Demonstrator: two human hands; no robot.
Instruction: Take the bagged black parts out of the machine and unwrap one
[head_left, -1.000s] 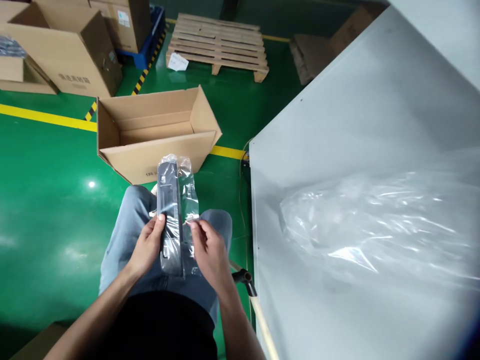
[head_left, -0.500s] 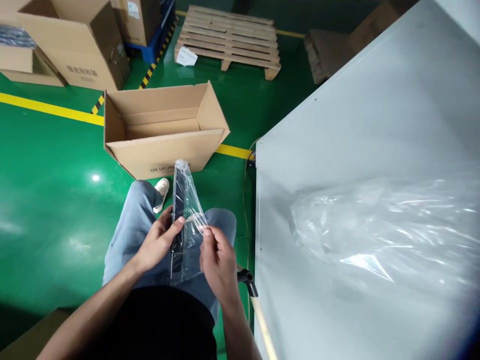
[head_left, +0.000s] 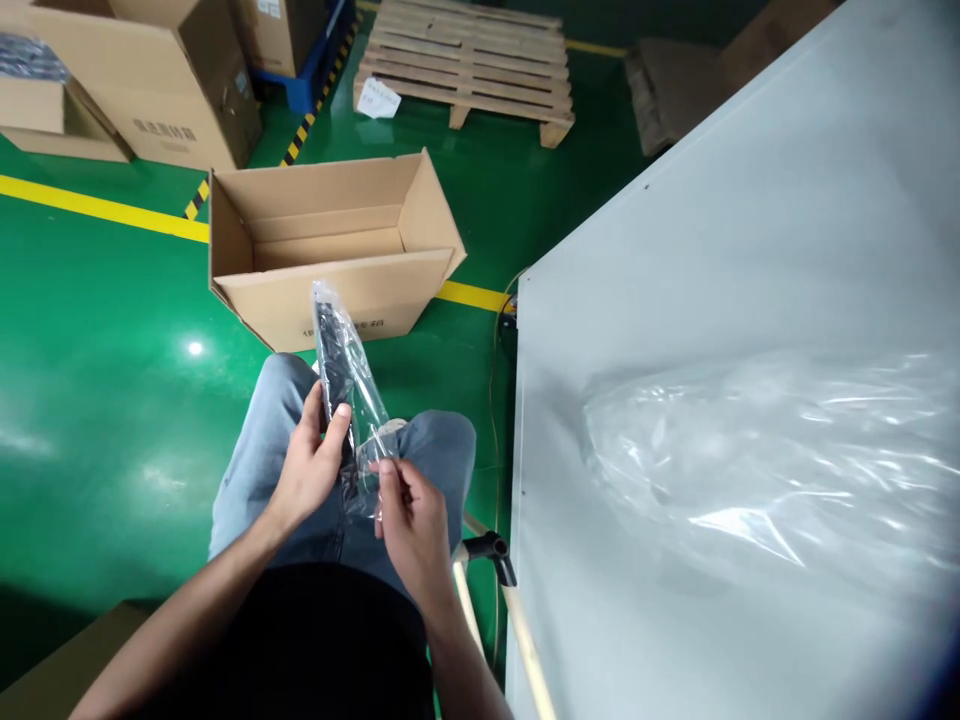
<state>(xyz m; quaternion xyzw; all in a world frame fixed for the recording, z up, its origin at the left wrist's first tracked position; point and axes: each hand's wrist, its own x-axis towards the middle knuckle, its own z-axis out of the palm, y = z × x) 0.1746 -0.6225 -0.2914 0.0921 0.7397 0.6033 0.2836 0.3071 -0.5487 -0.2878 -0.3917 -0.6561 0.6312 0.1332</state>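
A long dark part (head_left: pixel 335 365) lies inside a clear plastic bag (head_left: pixel 365 390), held tilted above my lap. My left hand (head_left: pixel 311 455) grips the bagged part from the left, thumb on top and fingers around its edge. With thumb and fingers pinched together, my right hand (head_left: pixel 409 505) holds the loose right side of the bag near its lower end. What exactly the dark part is, I cannot make out through the film. Behind the bag's upper end stands an open cardboard box (head_left: pixel 330 300), its inside bare.
To my right is a grey-white table (head_left: pixel 600 620) with a pile of clear plastic bags (head_left: pixel 750 450). A pipe frame (head_left: pixel 495 550) stands beside my right leg. Further off are a wooden pallet (head_left: pixel 465 70) and a large carton (head_left: pixel 150 90) on the green floor.
Both hands have shifted left and slightly up with the bagged part, whose upper end now leans further left. My right hand has come closer to the left, drawing the bag's loose side in.
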